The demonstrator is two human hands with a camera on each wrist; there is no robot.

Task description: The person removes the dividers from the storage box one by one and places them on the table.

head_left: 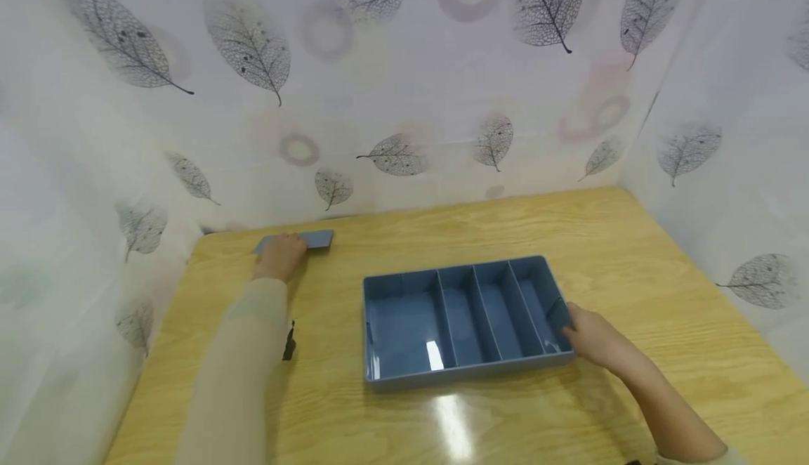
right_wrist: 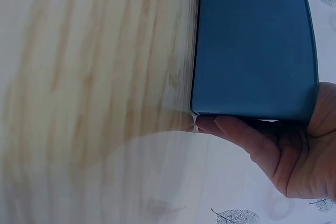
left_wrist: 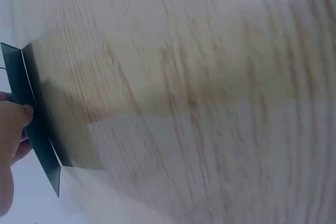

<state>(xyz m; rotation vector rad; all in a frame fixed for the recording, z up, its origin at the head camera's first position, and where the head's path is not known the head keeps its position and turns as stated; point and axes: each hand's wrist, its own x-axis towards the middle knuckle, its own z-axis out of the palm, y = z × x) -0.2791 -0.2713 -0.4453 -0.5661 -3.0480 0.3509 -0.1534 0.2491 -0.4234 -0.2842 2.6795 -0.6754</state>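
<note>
My left hand [head_left: 282, 256] is at the table's back left, pinching a thin blue-grey panel [head_left: 319, 239] between thumb and fingers. In the left wrist view the panel [left_wrist: 43, 142] stands tilted, its long lower edge at the tabletop. Right of it lies a blue-grey compartment box [head_left: 468, 371], with one wide section and several narrow ones split by upright dividers [head_left: 493, 310]. My right hand [head_left: 594, 338] grips the box's right end wall. The right wrist view has this hand [right_wrist: 299, 156] wrapped round the end of the box [right_wrist: 254, 45], fingertips by its bottom corner.
The wooden table [head_left: 404, 426] has a light glare near its front. White cloth with a leaf print [head_left: 404, 100] hangs behind the table and at both sides. A small black object [head_left: 289, 347], too small to tell, shows beside my left sleeve.
</note>
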